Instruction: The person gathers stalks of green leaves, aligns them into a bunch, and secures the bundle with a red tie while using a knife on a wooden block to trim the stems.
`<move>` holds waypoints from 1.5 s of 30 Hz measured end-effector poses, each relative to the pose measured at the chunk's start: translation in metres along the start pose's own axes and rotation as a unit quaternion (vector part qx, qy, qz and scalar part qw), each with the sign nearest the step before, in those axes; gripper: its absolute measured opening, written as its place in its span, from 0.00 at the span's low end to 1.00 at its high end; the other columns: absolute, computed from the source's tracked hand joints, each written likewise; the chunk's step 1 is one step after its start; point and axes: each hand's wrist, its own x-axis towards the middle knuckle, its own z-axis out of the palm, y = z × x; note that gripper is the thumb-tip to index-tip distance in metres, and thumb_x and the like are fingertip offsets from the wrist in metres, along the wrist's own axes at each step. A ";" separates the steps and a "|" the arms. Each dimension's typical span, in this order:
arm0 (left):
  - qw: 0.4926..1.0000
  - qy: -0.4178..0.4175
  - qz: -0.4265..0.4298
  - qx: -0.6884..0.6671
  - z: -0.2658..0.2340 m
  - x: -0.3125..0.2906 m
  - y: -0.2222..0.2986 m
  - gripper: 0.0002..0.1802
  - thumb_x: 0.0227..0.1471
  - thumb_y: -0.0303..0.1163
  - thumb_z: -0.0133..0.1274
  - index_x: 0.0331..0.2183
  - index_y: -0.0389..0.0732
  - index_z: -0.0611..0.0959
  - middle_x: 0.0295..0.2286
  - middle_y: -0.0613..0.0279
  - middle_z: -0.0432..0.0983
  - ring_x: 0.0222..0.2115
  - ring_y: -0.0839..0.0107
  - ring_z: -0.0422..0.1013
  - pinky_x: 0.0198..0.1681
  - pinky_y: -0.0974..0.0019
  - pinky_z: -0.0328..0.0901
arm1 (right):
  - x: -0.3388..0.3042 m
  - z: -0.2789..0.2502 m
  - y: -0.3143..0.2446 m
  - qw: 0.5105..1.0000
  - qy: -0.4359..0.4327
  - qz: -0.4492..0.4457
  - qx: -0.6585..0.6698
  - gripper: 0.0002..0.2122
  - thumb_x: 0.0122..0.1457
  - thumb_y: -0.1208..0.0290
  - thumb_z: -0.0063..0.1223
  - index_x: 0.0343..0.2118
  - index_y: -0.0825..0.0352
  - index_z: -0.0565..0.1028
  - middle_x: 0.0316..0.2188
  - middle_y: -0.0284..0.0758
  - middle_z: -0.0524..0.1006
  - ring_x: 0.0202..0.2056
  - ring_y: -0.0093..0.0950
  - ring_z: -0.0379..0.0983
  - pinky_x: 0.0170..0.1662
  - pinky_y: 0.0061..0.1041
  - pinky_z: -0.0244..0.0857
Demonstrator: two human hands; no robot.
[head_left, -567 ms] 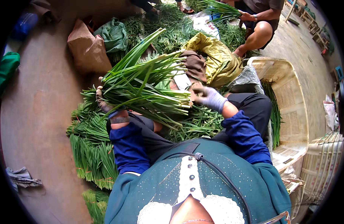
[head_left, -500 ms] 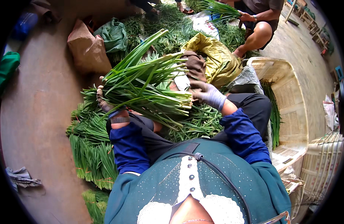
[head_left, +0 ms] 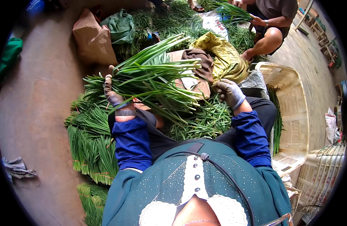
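A thick bunch of garlic chives (head_left: 152, 77) fans out in front of me, pale cut ends to the right and leaf tips to the left. My left hand (head_left: 114, 93), in a greyish glove, is closed round its leafy part, thumb raised on the near side. Just right of the pale ends, apart from them, my right hand (head_left: 230, 93) is gloved too, its fingers curled together. Whatever may be between those fingers is too small to make out. Beneath both hands lies a heap of loose green leaves (head_left: 207, 122).
Tied chive bundles (head_left: 92, 150) are stacked at my left. A large cream plastic crate (head_left: 301, 113) stands at my right. Ahead lie a yellow sack (head_left: 228, 62), a brown cloth (head_left: 198, 58) and a tan bag (head_left: 92, 39). Another person (head_left: 273, 26) crouches far right, holding chives.
My right hand has moved right, away from the pale ends, and its fingers have curled in. The bunch in my left hand appears slightly farther right.
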 end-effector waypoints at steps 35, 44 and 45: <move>0.991 0.114 0.005 0.062 0.005 0.002 -0.026 0.18 0.53 0.33 0.53 0.46 0.38 0.81 0.40 0.54 0.80 0.40 0.62 0.75 0.48 0.57 0.70 | 0.000 0.065 0.014 0.965 -0.161 -0.074 0.195 0.16 0.62 0.59 0.51 0.44 0.68 0.74 0.37 0.34 0.77 0.37 0.28 0.75 0.38 0.29 0.70; 0.997 0.080 -0.017 0.012 -0.004 0.007 -0.003 0.18 0.54 0.36 0.51 0.44 0.38 0.81 0.43 0.52 0.78 0.45 0.57 0.73 0.53 0.49 0.66 | 0.006 -0.024 0.038 0.742 -0.102 -0.142 -0.647 0.17 0.58 0.59 0.53 0.41 0.70 0.76 0.37 0.42 0.78 0.40 0.37 0.77 0.44 0.34 0.71; 0.996 0.081 -0.017 0.015 -0.001 0.005 -0.001 0.18 0.54 0.37 0.51 0.44 0.38 0.81 0.43 0.51 0.78 0.45 0.57 0.73 0.53 0.48 0.66 | -0.018 0.004 0.024 0.756 -0.048 -0.026 -0.653 0.16 0.59 0.62 0.53 0.45 0.68 0.77 0.38 0.44 0.79 0.41 0.34 0.77 0.47 0.31 0.69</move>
